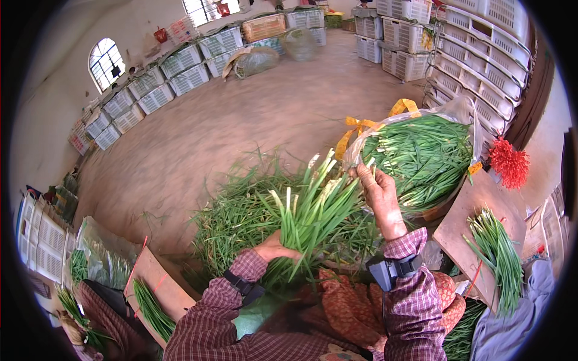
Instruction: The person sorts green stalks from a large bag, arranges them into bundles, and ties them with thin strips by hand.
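My left hand [276, 248] is closed around a bunch of green chives or similar leafy stalks [311, 216], whose pale stem ends point up and away from me. At the upper right of the bunch, my right hand [377, 187] pinches a pale stem end between thumb and fingers. Beneath and behind the bunch spreads a loose heap of green leaves [235, 225] on the floor. Just beyond my right hand, a plastic-lined container holds many more stalks [420, 153]. A smaller bunch [496, 257] lies on a brown board [456, 225] to the right.
At lower left, another board [169, 275] carries a bunch of stalks [153, 302], near a plastic bag of greens [106, 257]. Stacked white crates [483, 58] stand at upper right, and more crates [189, 79] line the far wall. A red fringed bundle [509, 162] hangs at right.
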The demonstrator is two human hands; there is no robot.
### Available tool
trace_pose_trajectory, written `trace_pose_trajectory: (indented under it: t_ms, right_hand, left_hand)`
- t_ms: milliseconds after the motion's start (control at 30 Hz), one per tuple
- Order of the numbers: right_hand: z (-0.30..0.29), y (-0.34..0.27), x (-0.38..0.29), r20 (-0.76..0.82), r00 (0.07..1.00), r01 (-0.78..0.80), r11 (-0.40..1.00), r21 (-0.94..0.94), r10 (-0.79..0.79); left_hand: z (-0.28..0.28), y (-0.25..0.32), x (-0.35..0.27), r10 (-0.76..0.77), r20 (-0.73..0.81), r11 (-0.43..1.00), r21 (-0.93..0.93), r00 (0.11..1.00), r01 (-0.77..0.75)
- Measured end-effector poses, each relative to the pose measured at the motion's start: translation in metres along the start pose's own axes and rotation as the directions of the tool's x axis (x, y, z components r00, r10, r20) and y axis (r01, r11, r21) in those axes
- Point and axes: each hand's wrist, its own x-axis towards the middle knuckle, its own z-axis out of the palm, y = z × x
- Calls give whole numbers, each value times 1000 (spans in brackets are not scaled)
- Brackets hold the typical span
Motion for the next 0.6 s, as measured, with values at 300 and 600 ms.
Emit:
trace_pose_trajectory:
  t_ms: [300, 600]
  right_hand:
    - [-118, -63, 19, -576, 759, 334, 941, -52, -302]
    - [-49, -64, -22, -199, 925, 282, 935, -214, -325]
  left_hand:
    - [-9, -4, -2, 10, -59, 996, -93, 998, -15]
    - [3, -13, 18, -57, -218, 987, -156, 974, 23]
